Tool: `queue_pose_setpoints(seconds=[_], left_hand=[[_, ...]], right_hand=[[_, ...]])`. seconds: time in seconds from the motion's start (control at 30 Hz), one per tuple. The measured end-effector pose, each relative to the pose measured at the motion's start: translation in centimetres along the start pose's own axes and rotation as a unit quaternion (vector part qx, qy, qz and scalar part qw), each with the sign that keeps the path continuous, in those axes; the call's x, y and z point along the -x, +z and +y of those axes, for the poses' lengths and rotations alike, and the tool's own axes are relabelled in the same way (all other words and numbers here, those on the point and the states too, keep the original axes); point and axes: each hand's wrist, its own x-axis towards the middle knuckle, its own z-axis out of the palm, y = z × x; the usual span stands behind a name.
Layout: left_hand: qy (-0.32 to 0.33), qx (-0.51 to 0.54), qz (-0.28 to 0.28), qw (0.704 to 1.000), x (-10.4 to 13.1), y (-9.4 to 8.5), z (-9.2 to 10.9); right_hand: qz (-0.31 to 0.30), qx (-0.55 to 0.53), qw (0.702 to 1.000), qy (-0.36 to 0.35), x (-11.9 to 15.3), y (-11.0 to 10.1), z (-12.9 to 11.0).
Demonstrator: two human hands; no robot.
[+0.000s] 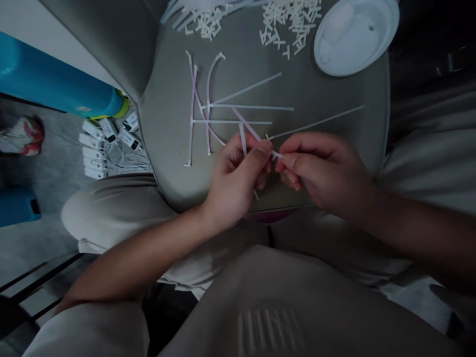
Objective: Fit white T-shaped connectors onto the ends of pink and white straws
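L hand (238, 176) pinched on lilac tube (246, 123), R hand (329, 173) pinched on sm. white pc. (276, 154) (fingertips close), joined tubes (192, 121) nearby

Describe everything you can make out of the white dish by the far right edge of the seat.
The white dish is shallow, with a rounded outline, a raised rim and a smooth surface that looks like plastic. A pale, blurred lump shows inside on its left, and a small dark spot on its right; what they are is unclear. Its open side shows. It sits by the edge of the grey seat, right of the small white connectors. Neither hand touches it.
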Motion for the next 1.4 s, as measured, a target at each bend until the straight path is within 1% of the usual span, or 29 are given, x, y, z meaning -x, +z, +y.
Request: queue_pose_setpoints(seconds=[0.1, 0.23, 0.37, 0.5, 0.67, 0.83, 1.0, 1.17, 1.3, 1.4], left_hand=[[0.003, -0.01, 0.01, 1.0, 0.0, 0.2, -0.1], [-0.003, -0.044, 0.027, 0.999, 0.1, 0.1, -0.4], [0.018, 0.005, 0.011, 1.0, 0.1, 0.1, -0.5], [0.002, -0.006, 0.032, 0.999, 0.1, 0.2, -0.4], [0.039, 0.049, 0.033, 0.997, 0.2, 0.2, -0.6], [0.026, 0.064, 0.038, 0.997, 0.2, 0.2, -0.7], [0.044, 0.079, 0.03, 0.995, 0.2, 0.2, -0.8], [0.041, 0.039, 0.05, 0.997, 0.2, 0.1, -1.0], [0.053, 0.043, 0.037, 0.997, 0.2, 0.2, -0.8], [0.06, 0.045, 0.031, 0.997, 0.1, 0.2, -0.3]], right_hand=[[-0.019, -0.022, 0.999, 0.021, -0.2, -0.1, 0.1], [-0.025, -0.061, 0.997, 0.048, -0.3, 0.0, -0.1], [-0.027, -0.108, 0.992, 0.066, -0.3, 0.3, -0.5], [-0.021, -0.117, 0.989, 0.086, -0.3, 0.5, -0.9], [-0.011, -0.125, 0.987, 0.105, -0.5, 0.6, -1.1], [-0.007, -0.122, 0.985, 0.119, -0.5, 0.6, -1.3], [-0.01, -0.126, 0.984, 0.124, -0.4, 0.7, -1.3], [-0.012, -0.123, 0.985, 0.12, -0.2, 0.7, -1.2], [-0.022, -0.118, 0.987, 0.109, -0.3, 0.5, -1.4], [-0.035, -0.068, 0.994, 0.079, -0.4, 0.1, -1.9]])
